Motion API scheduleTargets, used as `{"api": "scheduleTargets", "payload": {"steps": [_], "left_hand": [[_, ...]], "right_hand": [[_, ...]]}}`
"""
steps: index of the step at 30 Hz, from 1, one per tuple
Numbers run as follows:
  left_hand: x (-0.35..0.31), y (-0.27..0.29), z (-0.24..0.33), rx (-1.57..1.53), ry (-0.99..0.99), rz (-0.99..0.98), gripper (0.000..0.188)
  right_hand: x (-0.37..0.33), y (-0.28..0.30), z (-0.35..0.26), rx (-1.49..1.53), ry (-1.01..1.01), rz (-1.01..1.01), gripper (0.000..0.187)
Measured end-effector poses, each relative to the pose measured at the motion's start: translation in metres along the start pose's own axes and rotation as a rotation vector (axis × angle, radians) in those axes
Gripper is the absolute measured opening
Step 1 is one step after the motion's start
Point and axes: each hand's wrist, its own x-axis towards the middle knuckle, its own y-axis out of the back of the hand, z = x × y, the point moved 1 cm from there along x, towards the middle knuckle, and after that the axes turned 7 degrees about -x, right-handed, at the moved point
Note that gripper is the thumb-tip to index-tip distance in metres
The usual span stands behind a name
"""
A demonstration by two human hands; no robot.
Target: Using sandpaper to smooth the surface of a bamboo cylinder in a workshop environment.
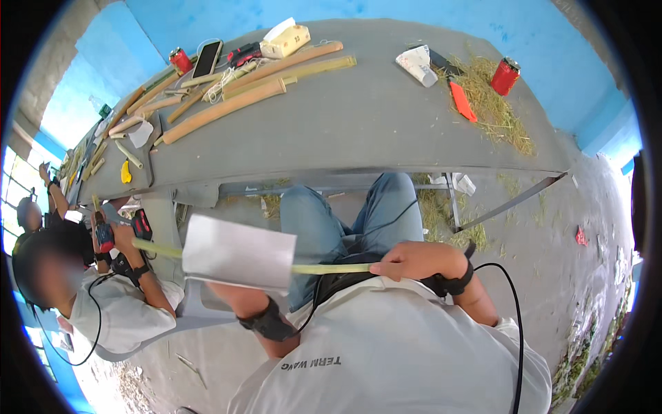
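The green stick (331, 268) lies crosswise, its long axis running left-right.

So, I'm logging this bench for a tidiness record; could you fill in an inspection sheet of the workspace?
Surface: grey table, straw-like shavings at its right end.
Job's things: green strip, its middle hidden behind a white sheet.
Clutter: bamboo pieces, a phone, a tissue box and a red can toward the left; an orange object and a second red can by the shavings.
Hands: right hand closed on the strip; left hand out of sight, its forearm running up behind the sheet.
Cables: black cable looping from near the right wrist down over the shirt.
Surroundings: blue wall; another person at the left.
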Motion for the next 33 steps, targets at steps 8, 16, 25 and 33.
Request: {"api": "scheduleTargets", "payload": {"steps": [8, 16, 25, 33], "left_hand": [[-0.015, 0.038, -0.021, -0.258, 0.329, 0.095, 0.059], [0.007, 0.038, -0.030, -0.297, 0.201, 0.063, 0.051], [-0.005, -0.017, 0.006, -0.437, 0.229, 0.101, 0.053], [0.014, 0.037, -0.019, -0.088, -0.028, -0.105, 0.051]], "right_hand": [[-0.016, -0.005, 0.021, -0.124, -0.168, -0.092, 0.065], [-0.029, 0.011, 0.028, -0.102, -0.139, -0.019, 0.066], [-0.008, 0.001, 0.000, -0.040, 0.007, -0.007, 0.059], [-0.028, -0.005, 0.036, -0.012, -0.116, -0.063, 0.063]]}}
